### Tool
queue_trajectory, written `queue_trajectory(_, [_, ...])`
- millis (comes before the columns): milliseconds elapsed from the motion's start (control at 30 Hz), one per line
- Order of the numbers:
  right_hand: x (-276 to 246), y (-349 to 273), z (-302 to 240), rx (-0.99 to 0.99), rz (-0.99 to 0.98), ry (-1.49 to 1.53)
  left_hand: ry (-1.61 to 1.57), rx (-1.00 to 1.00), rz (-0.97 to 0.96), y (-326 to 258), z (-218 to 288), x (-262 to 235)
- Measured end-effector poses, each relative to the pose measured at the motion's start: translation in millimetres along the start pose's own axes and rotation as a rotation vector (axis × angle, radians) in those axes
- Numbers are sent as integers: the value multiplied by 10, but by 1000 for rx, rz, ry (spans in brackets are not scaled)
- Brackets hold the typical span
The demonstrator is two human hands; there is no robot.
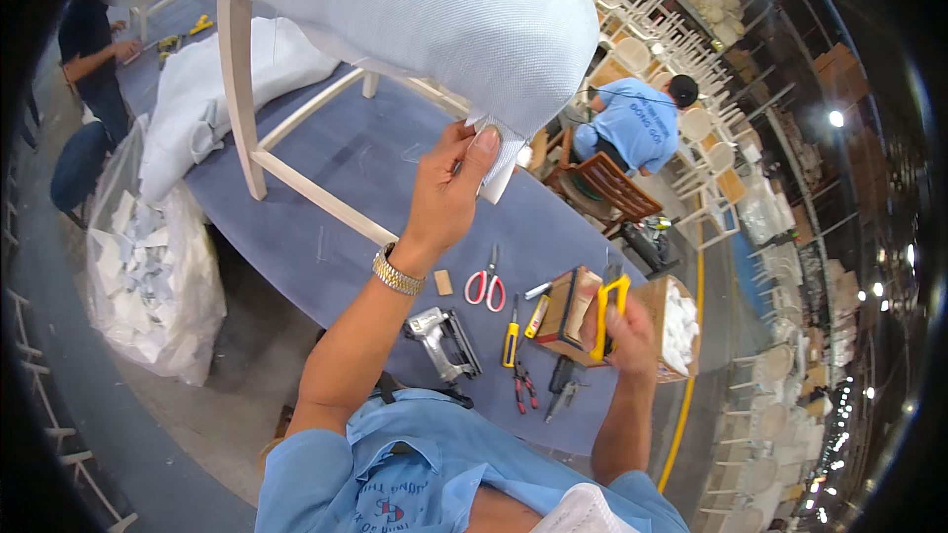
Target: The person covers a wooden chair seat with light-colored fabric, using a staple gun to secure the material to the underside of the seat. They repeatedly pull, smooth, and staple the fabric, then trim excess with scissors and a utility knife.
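A pale blue upholstered chair (415,20) with whitish wooden legs stands on the blue-covered table (346,173). At the near right corner of its seat, my left hand (449,178) pinches a loose flap of the cover fabric (499,176) between thumb and fingers. Lower on the right, my right hand (634,336) is closed round a yellow-handled tool (618,294), held upright above a cardboard box. The tool's exact kind is unclear, though a greyish tip shows at its top. It is apart from the chair.
Scissors (485,288), a staple gun (440,341), a screwdriver (511,338), pliers (523,390) and a cardboard box (565,311) lie near me. Another box holds white stuffing (679,328). Fabric (212,89) and a scrap bag (153,276) are left. One person (632,116) sits beyond.
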State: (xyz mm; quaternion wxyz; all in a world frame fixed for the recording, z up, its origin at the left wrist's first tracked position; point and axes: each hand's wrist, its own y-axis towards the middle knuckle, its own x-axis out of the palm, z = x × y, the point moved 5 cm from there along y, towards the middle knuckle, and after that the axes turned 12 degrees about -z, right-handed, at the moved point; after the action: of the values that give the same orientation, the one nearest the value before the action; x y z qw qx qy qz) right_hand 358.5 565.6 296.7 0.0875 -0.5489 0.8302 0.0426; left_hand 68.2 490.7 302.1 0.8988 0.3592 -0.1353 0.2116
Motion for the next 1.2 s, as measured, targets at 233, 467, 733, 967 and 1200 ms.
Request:
queue_trajectory(233, [640, 685, -1701, -264, 10, -877, 103, 65, 80, -20, -85, -122])
queue_trajectory(467, [916, 960, -1816, -413, -108, -1400, 138, 145, 42, -11, -120, -165])
queue_trajectory(733, [1045, 1126, -1800, -431, -173, -1579, 172, 177, 84, -19, -69, -184])
queue_trajectory(967, [1045, 1171, -1755, -476, -96, -1701, 155, 163, 73, -19, -67, -182])
queue_trajectory(1200, [1101, 1161, -1726, -524, -38, -1892, 176, 174, 74, -24, -36, -187])
